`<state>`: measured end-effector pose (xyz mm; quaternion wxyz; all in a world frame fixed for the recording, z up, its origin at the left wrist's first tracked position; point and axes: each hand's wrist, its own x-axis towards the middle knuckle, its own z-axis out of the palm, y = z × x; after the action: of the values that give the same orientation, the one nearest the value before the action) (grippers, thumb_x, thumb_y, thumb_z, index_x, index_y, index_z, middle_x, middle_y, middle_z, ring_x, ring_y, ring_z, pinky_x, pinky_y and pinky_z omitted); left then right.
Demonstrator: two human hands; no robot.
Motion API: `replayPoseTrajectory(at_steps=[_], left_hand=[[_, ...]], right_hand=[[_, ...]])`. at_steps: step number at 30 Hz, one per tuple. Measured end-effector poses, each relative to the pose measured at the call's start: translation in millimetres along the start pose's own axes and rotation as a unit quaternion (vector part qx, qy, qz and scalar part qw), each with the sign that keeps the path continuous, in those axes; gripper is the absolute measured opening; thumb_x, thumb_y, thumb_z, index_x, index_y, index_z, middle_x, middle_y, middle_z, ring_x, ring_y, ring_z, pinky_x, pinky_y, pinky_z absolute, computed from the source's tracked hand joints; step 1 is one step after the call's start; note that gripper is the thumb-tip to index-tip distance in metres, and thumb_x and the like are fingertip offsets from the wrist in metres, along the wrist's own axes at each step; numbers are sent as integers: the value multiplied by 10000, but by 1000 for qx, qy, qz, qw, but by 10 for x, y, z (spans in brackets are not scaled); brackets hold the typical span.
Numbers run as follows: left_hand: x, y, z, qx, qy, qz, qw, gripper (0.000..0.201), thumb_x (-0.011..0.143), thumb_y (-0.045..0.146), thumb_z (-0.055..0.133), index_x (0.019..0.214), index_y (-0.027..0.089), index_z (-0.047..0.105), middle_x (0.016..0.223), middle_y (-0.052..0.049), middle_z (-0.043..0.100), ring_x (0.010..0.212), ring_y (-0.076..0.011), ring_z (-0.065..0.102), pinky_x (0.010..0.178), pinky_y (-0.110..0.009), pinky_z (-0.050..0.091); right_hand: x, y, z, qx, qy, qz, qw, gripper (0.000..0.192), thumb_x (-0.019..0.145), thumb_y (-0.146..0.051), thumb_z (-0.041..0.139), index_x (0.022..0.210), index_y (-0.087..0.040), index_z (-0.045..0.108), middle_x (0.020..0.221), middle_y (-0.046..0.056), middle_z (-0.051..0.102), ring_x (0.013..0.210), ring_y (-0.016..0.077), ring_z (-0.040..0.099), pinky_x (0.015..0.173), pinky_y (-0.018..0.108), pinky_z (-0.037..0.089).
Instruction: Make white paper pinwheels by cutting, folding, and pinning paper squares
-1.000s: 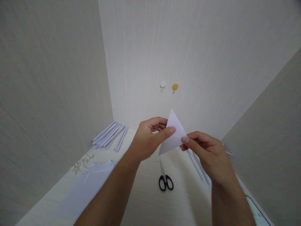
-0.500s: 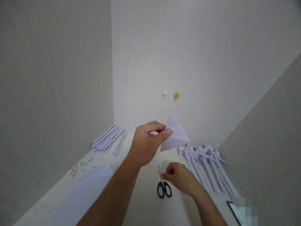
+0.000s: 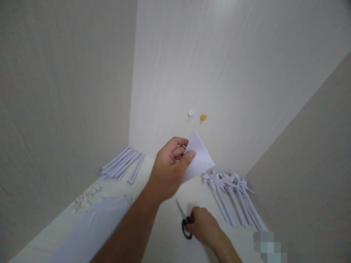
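Left hand (image 3: 170, 170): raised above the table (image 3: 164, 237), thumb and fingers pinched on a folded paper triangle (image 3: 197, 156). Triangle held in the air in front of the back wall (image 3: 233, 73), one point up, lower edge slanting down toward the left wrist. Thumb pressed flat on the near face; remaining fingers curled behind the sheet.

Right hand (image 3: 201, 228): low on the table, fingers closed around the black handles of the scissors (image 3: 183, 219). Blades shut and pointing away toward the back wall, lying on or very close to the tabletop; contact with the surface not clear from this angle. Scissors directly below the triangle, well apart from it.

To the right of the scissors: row of paper pinwheels on sticks (image 3: 233, 193), laid side by side, heads toward the wall. Far left corner: bundle of rolled paper sticks (image 3: 122, 167) lying against the side wall. Near left: loose sheets of paper (image 3: 95, 223) flat on the table, with a small heap of pins (image 3: 86, 195) just beyond them. On the back wall: two hooks (image 3: 196, 116), one white, one yellow, side by side.
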<state>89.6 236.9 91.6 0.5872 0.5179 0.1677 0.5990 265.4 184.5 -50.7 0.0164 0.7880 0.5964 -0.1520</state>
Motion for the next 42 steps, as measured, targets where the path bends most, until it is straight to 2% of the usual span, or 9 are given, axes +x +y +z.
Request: replayPoseTrajectory(at_steps=[5,12,17,20,23,28,34,37,42], left_hand=[[-1,20,-32,-19,-15,1,1000,278,772,310,843,970,182,694,813,-24,754,701,-149,681,621,-220,521],[14,43,-40,6,-1,36,999,184,756,259,855,867,166,741,812,-38,760,719,-137,652,640,-208,493],[-3,30,-48,2,-7,26,1000,196,788,300,841,891,163,746,836,-44,758,738,-138,655,638,-204,490],[-9,40,-53,1,-6,25,1000,220,790,334,844,880,159,746,818,-45,754,714,-136,651,615,-203,486],[-6,64,-49,-10,-7,16,1000,237,777,347,855,865,156,746,783,-40,747,678,-130,643,585,-196,479],[-15,101,-28,-34,-8,-2,999,236,751,314,870,864,163,726,761,-28,748,631,-120,639,552,-185,478],[-46,115,-14,-43,-10,-7,999,223,777,296,846,912,177,716,786,-34,759,632,-132,662,574,-207,514],[-62,106,-14,-36,-23,-6,999,207,803,301,831,940,180,733,821,-44,770,650,-129,670,586,-202,518],[-74,82,-5,-38,-31,-19,999,195,818,288,826,963,190,740,846,-48,775,656,-133,685,591,-207,534]], right_hand=[[-103,35,39,-16,6,-10,1000,165,758,-131,671,862,-171,793,953,161,811,916,313,769,699,326,457],[-176,200,18,0,-1,-9,1000,243,687,-131,703,917,-177,769,959,135,803,882,308,757,663,318,446],[-235,295,42,22,-11,9,1000,203,607,-94,708,787,-184,742,916,135,793,872,322,746,670,331,453],[-243,331,52,56,-1,17,998,171,551,-84,697,686,-187,690,871,147,774,869,344,726,707,365,460],[-191,372,56,142,-8,4,990,129,562,-116,664,661,-194,641,761,85,721,775,275,689,669,342,459],[14,319,-79,355,-89,-46,929,182,586,-280,671,729,-204,586,611,-27,564,529,144,514,498,277,476],[-5,149,-777,531,0,-159,833,527,721,-727,690,881,-240,569,807,-20,506,694,140,485,680,279,536],[-148,156,-1061,566,33,-294,769,541,730,-724,772,874,-222,631,786,3,554,676,151,467,619,269,450],[-338,203,-1178,538,47,-334,772,551,694,-719,823,827,-210,662,733,13,599,651,150,478,570,253,380]])
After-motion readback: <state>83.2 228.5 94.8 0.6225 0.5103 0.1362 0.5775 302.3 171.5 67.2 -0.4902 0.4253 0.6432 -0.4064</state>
